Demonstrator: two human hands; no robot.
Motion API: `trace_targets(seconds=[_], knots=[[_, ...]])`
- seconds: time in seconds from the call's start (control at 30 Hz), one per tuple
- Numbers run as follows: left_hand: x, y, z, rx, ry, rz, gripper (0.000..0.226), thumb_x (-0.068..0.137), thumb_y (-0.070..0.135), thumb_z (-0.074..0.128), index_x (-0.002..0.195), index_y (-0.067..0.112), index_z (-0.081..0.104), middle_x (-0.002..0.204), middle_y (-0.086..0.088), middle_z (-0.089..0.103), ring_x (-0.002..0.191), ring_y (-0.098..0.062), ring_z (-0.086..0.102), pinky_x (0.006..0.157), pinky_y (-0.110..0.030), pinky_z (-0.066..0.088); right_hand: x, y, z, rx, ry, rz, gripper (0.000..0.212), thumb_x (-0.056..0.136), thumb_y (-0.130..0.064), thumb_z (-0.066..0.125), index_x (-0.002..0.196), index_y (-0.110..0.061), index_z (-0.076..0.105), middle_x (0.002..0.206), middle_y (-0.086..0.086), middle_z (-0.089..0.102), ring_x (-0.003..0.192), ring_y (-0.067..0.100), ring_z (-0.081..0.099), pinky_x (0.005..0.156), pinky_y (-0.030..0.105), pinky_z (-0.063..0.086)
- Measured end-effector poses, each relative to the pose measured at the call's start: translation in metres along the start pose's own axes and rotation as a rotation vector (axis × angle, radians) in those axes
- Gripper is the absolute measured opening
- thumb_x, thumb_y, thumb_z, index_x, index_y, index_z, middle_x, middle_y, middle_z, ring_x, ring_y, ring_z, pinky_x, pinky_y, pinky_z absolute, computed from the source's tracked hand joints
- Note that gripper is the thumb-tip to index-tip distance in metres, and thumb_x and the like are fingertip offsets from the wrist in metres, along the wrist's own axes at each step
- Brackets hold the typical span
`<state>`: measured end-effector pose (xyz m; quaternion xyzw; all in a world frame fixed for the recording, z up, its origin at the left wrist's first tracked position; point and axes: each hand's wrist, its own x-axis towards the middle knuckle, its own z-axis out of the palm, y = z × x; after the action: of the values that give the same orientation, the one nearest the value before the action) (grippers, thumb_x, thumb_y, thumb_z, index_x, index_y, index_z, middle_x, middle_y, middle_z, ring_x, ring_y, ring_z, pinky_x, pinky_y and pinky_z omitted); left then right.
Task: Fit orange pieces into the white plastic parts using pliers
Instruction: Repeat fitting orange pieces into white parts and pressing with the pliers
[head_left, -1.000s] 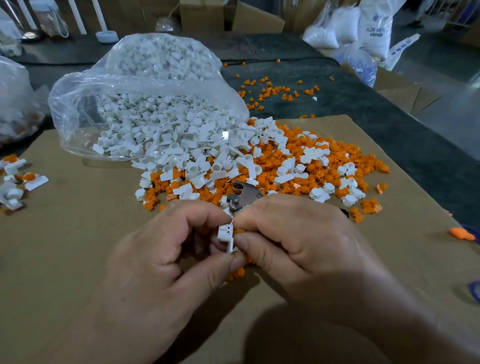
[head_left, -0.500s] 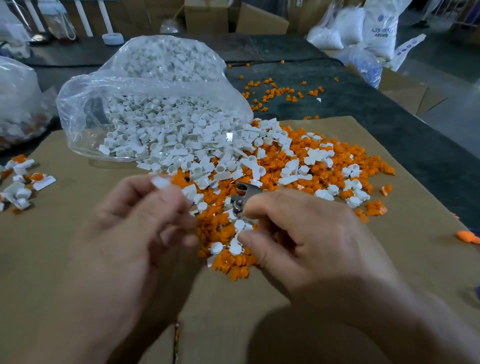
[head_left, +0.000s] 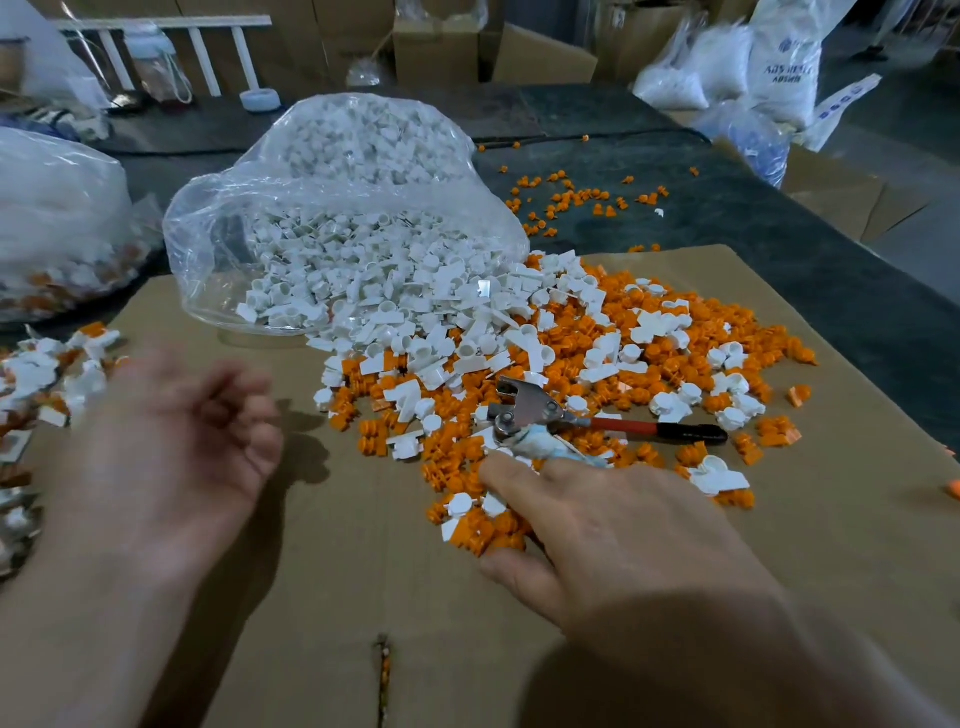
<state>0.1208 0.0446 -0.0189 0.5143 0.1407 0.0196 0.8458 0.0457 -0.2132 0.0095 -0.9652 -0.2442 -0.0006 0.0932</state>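
Orange pieces (head_left: 748, 338) lie in a loose heap on the cardboard sheet (head_left: 332, 597), mixed w/ white plastic parts (head_left: 415, 332) that spill from a clear bag (head_left: 332, 208). The pliers (head_left: 524, 408) lie on the heap, red-black handle pointing right, taped handle touching fingers of the right hand (head_left: 623, 540). That hand rests flat on the heap's near edge, fingers spread, gripping nothing. The left hand (head_left: 171, 441) is blurred, above the sheet, fingers loosely curled, nothing seen in it. White-and-orange parts (head_left: 47, 374) are piled far left. The dark counter (head_left: 727, 249) lies beyond.
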Motion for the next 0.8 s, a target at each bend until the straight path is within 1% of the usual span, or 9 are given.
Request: trace_targets(seconds=[0.07, 0.13, 0.2, 0.23, 0.37, 0.47, 0.63, 0.73, 0.8], knots=[[-0.010, -0.003, 0.011, 0.467, 0.087, 0.175, 0.020, 0.088, 0.046, 0.064, 0.083, 0.028, 0.071, 0.070, 0.007, 0.066, 0.049, -0.004, 0.059, 0.045, -0.022, 0.049, 0.002, 0.002, 0.003, -0.011, 0.028, -0.003, 0.045, 0.095, -0.061, 0.031, 0.132, -0.039, 0.017, 0.102, -0.007, 0.054, 0.084, 0.019, 0.052, 0.061, 0.032, 0.037], [-0.028, -0.011, 0.017, 1.003, -0.037, 0.423, 0.031, 0.074, 0.063, 0.064, 0.100, 0.046, 0.068, 0.082, 0.012, 0.068, 0.066, -0.002, 0.062, 0.059, -0.027, 0.050, 0.002, 0.003, 0.004, -0.024, 0.035, -0.023, 0.037, 0.097, -0.055, 0.030, 0.129, -0.040, 0.019, 0.097, -0.007, 0.051, 0.080, 0.018, 0.049, 0.058, 0.031, 0.034], [-0.039, -0.017, 0.023, 1.297, -0.186, 0.522, 0.039, 0.075, 0.071, 0.066, 0.109, 0.052, 0.062, 0.092, 0.017, 0.059, 0.083, 0.005, 0.057, 0.067, -0.023, 0.043, 0.003, 0.005, 0.006, -0.039, 0.040, -0.038, 0.032, 0.099, -0.051, 0.028, 0.128, -0.039, 0.022, 0.091, -0.007, 0.046, 0.078, 0.018, 0.047, 0.056, 0.031, 0.032], [-0.042, -0.019, 0.027, 1.362, -0.221, 0.516, 0.039, 0.077, 0.067, 0.068, 0.113, 0.051, 0.064, 0.097, 0.020, 0.054, 0.087, 0.004, 0.054, 0.069, -0.020, 0.040, 0.003, 0.006, 0.007, -0.038, 0.043, -0.042, 0.031, 0.100, -0.050, 0.027, 0.129, -0.038, 0.024, 0.090, -0.007, 0.046, 0.078, 0.018, 0.047, 0.056, 0.030, 0.033], [-0.041, -0.028, 0.033, 1.508, -0.250, 0.624, 0.033, 0.081, 0.025, 0.080, 0.114, 0.027, 0.076, 0.100, 0.012, 0.050, 0.081, -0.010, 0.050, 0.068, -0.018, 0.035, 0.004, 0.008, 0.008, 0.013, 0.074, -0.039, 0.032, 0.101, -0.046, 0.029, 0.132, -0.037, 0.030, 0.097, -0.007, 0.054, 0.085, 0.017, 0.054, 0.064, 0.032, 0.045], [-0.044, -0.026, 0.035, 1.551, -0.251, 0.610, 0.023, 0.082, 0.021, 0.079, 0.104, 0.026, 0.078, 0.098, 0.013, 0.048, 0.083, -0.011, 0.049, 0.067, -0.015, 0.033, 0.004, 0.008, 0.007, 0.077, 0.119, -0.017, 0.024, 0.100, -0.044, 0.029, 0.123, -0.036, 0.032, 0.100, -0.011, 0.055, 0.086, 0.014, 0.054, 0.069, 0.031, 0.047], [-0.045, -0.027, 0.037, 1.532, -0.243, 0.678, 0.011, 0.085, 0.018, 0.076, 0.096, 0.021, 0.076, 0.093, 0.013, 0.050, 0.080, -0.006, 0.048, 0.067, -0.012, 0.032, 0.005, 0.011, 0.002, 0.215, 0.145, 0.062, 0.021, 0.100, -0.045, 0.033, 0.120, -0.038, 0.033, 0.083, -0.014, 0.050, 0.074, 0.006, 0.050, 0.059, 0.022, 0.040], [-0.048, -0.025, 0.041, 1.354, -0.191, 0.681, 0.012, 0.091, 0.040, 0.067, 0.092, 0.028, 0.070, 0.085, 0.020, 0.053, 0.081, 0.005, 0.051, 0.068, -0.008, 0.034, 0.004, 0.011, -0.003, 0.315, 0.170, 0.118, 0.014, 0.097, -0.050, 0.033, 0.110, -0.045, 0.033, 0.077, -0.013, 0.053, 0.076, 0.004, 0.053, 0.063, 0.025, 0.044], [-0.054, -0.025, 0.042, 1.187, -0.137, 0.599, 0.030, 0.086, 0.066, 0.053, 0.090, 0.037, 0.063, 0.084, 0.020, 0.062, 0.085, 0.008, 0.055, 0.062, -0.019, 0.038, 0.002, 0.010, -0.005, 0.408, 0.181, 0.151, 0.011, 0.094, -0.052, 0.034, 0.105, -0.047, 0.034, 0.071, -0.012, 0.054, 0.076, 0.001, 0.055, 0.063, 0.026, 0.047]])
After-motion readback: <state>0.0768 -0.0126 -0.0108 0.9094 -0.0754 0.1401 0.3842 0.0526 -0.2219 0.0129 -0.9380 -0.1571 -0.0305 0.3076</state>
